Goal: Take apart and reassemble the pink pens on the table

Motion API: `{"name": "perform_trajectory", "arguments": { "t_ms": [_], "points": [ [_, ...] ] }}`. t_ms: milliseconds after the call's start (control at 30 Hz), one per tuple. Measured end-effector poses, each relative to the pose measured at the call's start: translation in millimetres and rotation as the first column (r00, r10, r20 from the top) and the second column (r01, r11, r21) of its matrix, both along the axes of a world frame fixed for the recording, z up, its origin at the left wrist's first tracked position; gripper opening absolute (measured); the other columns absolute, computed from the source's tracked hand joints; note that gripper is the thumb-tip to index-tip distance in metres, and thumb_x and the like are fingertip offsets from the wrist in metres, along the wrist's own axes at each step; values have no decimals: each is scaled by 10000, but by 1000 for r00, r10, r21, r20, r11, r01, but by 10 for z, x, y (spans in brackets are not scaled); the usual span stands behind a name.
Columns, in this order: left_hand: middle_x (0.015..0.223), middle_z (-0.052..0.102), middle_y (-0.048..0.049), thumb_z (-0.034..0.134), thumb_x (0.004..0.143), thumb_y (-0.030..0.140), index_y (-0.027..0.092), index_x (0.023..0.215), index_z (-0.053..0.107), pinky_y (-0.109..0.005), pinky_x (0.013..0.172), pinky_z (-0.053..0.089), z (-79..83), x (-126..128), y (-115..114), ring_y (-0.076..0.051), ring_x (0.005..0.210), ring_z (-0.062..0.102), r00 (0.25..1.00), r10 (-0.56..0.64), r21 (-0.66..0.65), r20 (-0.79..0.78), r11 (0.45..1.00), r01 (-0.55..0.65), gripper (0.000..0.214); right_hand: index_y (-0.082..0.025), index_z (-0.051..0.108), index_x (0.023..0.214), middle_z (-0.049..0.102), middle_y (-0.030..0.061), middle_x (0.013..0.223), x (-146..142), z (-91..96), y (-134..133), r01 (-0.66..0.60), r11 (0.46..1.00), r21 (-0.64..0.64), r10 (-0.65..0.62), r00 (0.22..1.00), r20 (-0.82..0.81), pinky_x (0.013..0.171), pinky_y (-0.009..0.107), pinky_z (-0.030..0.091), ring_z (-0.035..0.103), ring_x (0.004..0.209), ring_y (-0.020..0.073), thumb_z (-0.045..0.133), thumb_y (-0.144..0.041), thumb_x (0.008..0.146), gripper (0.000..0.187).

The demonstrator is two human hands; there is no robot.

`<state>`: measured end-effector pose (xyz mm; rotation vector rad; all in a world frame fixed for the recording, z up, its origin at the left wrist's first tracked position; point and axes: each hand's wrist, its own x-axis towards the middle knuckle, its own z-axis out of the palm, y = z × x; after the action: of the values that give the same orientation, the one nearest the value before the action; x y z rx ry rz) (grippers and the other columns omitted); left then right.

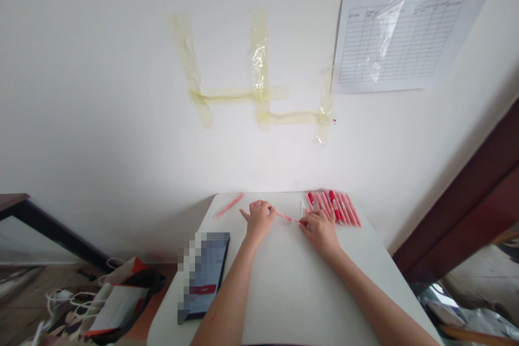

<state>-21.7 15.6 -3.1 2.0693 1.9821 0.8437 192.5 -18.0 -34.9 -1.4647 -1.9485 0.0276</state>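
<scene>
A thin pink tube (284, 217) is held across the upper middle of the white table (292, 292), between the two hands. The right hand (320, 231) is curled, with its fingers closed on the tube's right end. The left hand (259, 220) is partly open, its fingers spread toward the upper left and its thumb side against the tube's left end; whether that end is gripped cannot be told.

Just beyond the right hand, a row of pink tubes (334, 208) is laid side by side at the table's far right corner, some with red ends. A single pink tube (230, 205) lies apart at the far left edge. A phone (205, 275), partly blurred, lies at the table's lower left. Above, strips of tape (259, 92) and a ruled chart (399, 38) are fixed to the wall.
</scene>
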Motion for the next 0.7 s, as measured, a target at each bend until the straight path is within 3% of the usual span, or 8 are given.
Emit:
{"name": "perform_trajectory", "arguments": {
  "t_ms": [267,700],
  "points": [
    [1122,613,-99,491,887,381,206,765,681,-800,1031,34,42,-53,-19,-320,1190,450,992,28,-48,-127,998,-34,286,-308,710,930,695,40,953,13,-9,-7,24,999,28,-25,999,41,1123,675,18,560,1053,263,557,-350,895,163],
    [1151,577,-95,508,908,363,256,937,702,-817,1005,74,-58,-53,14,-312,1157,438,981,28,-39,-191,999,-36,223,-313,726,917,655,41,1034,-42,-28,-13,11,998,63,-19,991,130,1107,693,54,493,1110,281,578,-341,887,153]
  ]
}}
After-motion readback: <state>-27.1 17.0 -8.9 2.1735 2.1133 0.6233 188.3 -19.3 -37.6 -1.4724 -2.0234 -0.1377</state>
